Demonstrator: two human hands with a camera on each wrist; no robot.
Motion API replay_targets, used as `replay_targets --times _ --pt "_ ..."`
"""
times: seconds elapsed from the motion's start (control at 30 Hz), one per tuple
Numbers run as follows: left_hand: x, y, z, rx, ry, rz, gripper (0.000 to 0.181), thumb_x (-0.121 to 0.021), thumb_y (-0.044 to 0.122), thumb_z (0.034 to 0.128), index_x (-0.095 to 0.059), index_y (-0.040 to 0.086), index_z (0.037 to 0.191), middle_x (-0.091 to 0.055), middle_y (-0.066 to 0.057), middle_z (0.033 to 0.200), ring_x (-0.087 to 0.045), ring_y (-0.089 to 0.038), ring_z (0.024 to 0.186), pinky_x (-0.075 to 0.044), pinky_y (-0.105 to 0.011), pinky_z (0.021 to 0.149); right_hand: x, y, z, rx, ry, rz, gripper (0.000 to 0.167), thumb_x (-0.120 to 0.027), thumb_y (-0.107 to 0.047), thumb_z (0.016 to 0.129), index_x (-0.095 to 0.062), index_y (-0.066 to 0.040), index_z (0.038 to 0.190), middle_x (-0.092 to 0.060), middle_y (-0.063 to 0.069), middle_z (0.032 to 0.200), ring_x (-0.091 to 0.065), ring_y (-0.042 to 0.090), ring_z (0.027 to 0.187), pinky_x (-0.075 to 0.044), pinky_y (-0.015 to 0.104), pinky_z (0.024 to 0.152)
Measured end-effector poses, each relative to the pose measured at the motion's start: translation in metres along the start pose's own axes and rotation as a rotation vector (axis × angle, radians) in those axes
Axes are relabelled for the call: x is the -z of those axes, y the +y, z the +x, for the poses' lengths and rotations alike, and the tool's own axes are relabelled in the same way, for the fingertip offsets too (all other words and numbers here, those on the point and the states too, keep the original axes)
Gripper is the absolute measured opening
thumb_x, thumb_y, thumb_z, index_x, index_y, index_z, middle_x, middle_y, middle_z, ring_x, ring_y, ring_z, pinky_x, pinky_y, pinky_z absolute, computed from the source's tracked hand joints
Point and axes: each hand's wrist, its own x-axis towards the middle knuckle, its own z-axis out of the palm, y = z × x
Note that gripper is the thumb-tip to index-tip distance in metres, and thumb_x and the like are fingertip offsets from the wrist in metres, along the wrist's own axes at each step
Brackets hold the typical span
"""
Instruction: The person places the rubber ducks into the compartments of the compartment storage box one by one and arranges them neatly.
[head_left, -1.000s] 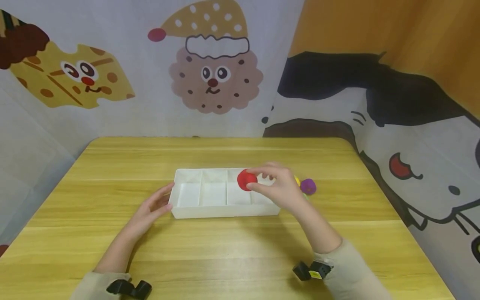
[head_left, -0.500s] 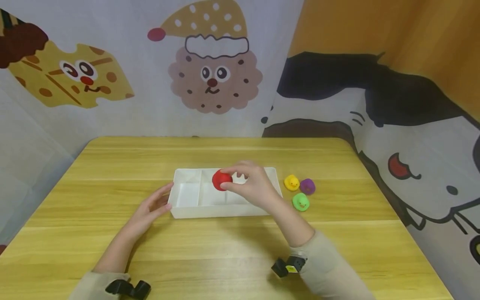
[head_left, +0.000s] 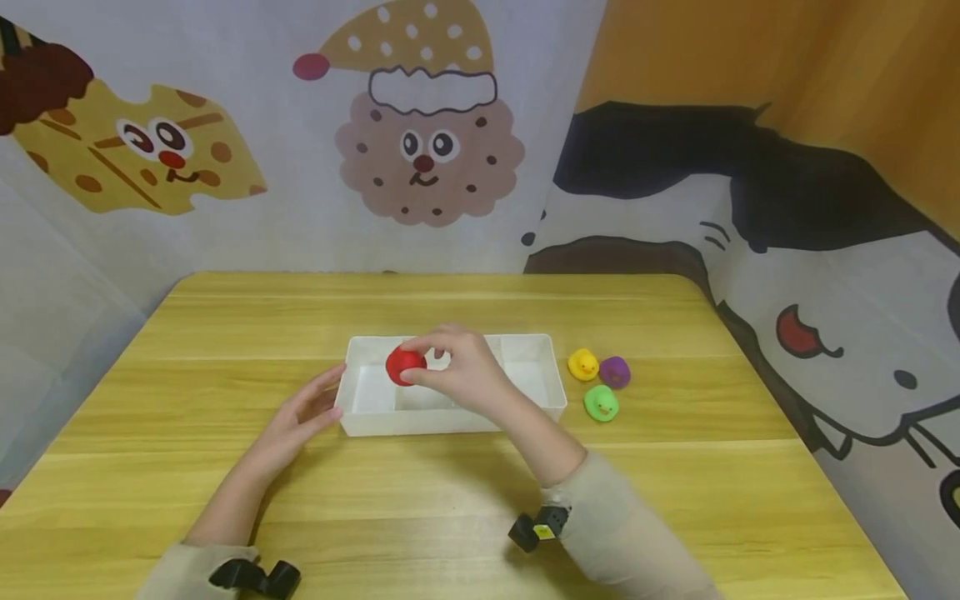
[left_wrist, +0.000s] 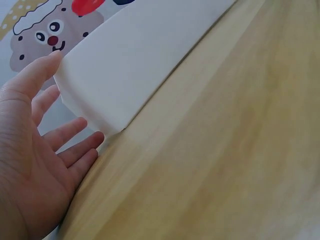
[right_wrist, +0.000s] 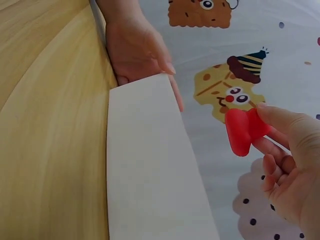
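My right hand [head_left: 467, 371] pinches a red toy [head_left: 406, 366] between thumb and fingers, above the left part of a white divided box [head_left: 442, 423]. In the right wrist view the red toy [right_wrist: 242, 131] hangs clear of the box wall [right_wrist: 145, 165], held at the fingertips of the right hand [right_wrist: 295, 165]. My left hand [head_left: 288, 429] rests against the box's left end, fingers relaxed and spread. The left wrist view shows that hand [left_wrist: 45, 145] with its thumb at the corner of the box [left_wrist: 115, 70].
Right of the box, on the wooden table [head_left: 420, 533], sit a yellow duck [head_left: 582, 365], a green duck [head_left: 602, 403] and a purple toy [head_left: 615, 372]. A curtain with cartoon prints [head_left: 262, 233] hangs behind the table.
My right hand has carried the red toy leftward over the box, from its right part to its left part. The ducks at the right came into full view. My left hand has stayed at the box's end.
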Motion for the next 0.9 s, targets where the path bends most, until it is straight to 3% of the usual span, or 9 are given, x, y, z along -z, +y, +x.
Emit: replay_targets --times 0.23,0.57,0.9 --pt "0.001 0.001 0.0 -0.002 0.0 0.013 0.057 -0.054 0.003 0.0961 -0.031 0.004 0.149 -0.037 -0.027 0.144 -0.05 -0.002 0.116 -0.042 -0.018 0.092 -0.014 -0.001 0.011 0.002 -0.02 -0.008 0.029 -0.081 -0.018 0.078 -0.074 -0.012 0.106 -0.067 -0.008 0.091 -0.056 0.016 0.087 -0.047 0.027 0.072" --pt "0.002 0.0 0.0 0.009 -0.021 0.013 0.059 -0.053 0.004 0.0967 -0.029 0.007 0.15 -0.035 -0.024 0.146 -0.049 -0.006 0.119 -0.042 -0.02 0.092 -0.032 0.002 0.023 0.018 -0.078 -0.039 0.028 -0.08 -0.018 0.079 -0.074 -0.011 0.106 -0.068 -0.009 0.09 -0.055 0.01 0.085 -0.047 0.023 0.074" --pt "0.001 0.002 -0.001 0.013 -0.023 0.008 0.059 -0.053 0.003 0.0968 -0.028 0.006 0.15 -0.036 -0.026 0.145 -0.04 -0.046 0.125 -0.042 -0.02 0.092 -0.042 0.014 0.032 -0.05 -0.105 -0.053 0.026 -0.081 -0.017 0.078 -0.075 -0.013 0.103 -0.065 -0.011 0.084 -0.053 0.01 0.077 -0.045 0.019 0.066"
